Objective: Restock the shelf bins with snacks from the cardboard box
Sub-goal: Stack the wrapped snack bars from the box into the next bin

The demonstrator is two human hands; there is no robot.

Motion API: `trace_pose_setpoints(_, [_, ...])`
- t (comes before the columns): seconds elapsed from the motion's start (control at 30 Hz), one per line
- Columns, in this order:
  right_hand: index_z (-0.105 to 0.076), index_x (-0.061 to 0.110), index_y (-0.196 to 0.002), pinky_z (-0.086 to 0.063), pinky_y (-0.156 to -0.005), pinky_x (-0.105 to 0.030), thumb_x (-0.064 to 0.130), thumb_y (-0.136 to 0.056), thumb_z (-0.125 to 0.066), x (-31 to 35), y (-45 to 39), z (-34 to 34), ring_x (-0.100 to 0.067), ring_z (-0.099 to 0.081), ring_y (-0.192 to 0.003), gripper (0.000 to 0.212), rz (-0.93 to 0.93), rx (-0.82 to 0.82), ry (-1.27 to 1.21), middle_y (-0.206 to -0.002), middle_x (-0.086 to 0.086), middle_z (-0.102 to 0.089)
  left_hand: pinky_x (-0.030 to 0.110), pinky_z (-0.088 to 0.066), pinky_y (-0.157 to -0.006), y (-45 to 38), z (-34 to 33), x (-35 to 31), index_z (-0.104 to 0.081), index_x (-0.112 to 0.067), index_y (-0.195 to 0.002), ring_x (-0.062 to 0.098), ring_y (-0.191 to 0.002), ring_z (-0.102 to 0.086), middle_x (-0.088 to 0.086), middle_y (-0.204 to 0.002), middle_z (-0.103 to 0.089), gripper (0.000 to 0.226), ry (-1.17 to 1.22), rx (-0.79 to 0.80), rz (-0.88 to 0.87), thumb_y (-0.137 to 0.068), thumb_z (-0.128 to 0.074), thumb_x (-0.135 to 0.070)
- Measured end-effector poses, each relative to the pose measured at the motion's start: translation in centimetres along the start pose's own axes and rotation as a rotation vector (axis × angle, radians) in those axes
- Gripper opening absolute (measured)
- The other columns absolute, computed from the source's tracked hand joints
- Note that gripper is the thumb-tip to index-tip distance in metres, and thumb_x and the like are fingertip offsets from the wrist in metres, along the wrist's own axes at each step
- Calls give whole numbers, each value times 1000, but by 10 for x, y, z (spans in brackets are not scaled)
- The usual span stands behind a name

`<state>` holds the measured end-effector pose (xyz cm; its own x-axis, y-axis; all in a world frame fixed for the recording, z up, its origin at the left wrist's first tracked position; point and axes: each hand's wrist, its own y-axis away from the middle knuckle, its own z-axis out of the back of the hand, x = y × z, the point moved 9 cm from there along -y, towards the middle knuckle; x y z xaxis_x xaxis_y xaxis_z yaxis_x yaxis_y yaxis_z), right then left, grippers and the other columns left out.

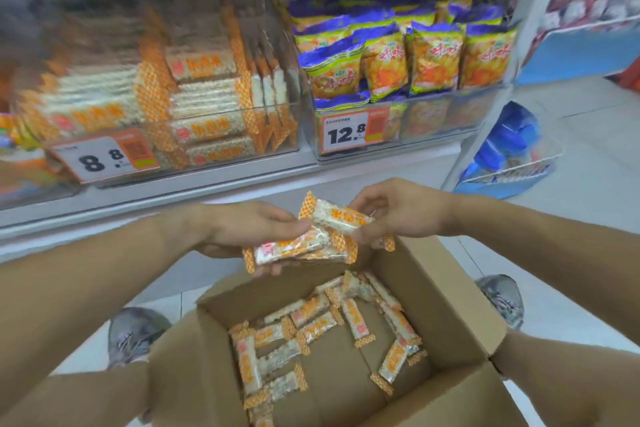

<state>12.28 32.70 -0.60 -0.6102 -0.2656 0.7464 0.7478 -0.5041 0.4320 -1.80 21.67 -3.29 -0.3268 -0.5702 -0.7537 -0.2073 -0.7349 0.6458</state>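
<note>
While above the cardboard box (450, 295), crinkly oblong snack bars (298, 248) in both hands.

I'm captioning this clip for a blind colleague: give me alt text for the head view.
Two hands hold orange-and-white snack bars above an open cardboard box with more loose bars inside: the left hand grips a small stack, the right hand pinches one bar. Behind, a clear shelf bin holds matching bars.

price tags: 8.8 (104, 156), 12.8 (349, 133) on bin fronts | grey shoes (133, 334) (502, 298) on floor | blue packets in wire basket (509, 163), right edge
</note>
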Motion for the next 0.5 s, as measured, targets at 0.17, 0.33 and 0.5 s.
trace_pose_setpoints(0.17, [-73,7,-108,-60,-74,-36,12,-77,-83,29,13,9,-26,-73,-78,33,126,-86,-404,-94,-13,-77,27,-49,-40,27,24,-25,-61,13,-118,27,-53,-61,27,-93,-60,61,276,-62,-2,-96,-50,-43])
trace_pose_setpoints(0.33, [-73,10,-108,-60,-70,-41,15,-66,-87,42,2,18,-44,-68,-84,44,224,-177,-502,-98,-14,-76,28,-51,-46,43,35,-27,-64,5,-121,26,-68,-67,25,-96,-67,33,336,-123,-77,-100,-50,-16])
trace_pose_setpoints(0.5, [-75,19,-108,-61,-74,-33,12,-70,-87,51,2,16,-24,-70,-95,40,303,-199,-398,-104,-4,-75,24,-45,-43,44,46,-30,-67,-1,-120,26,-75,-66,23,-97,-68,35,337,-213,-150,-91,-65,-21])
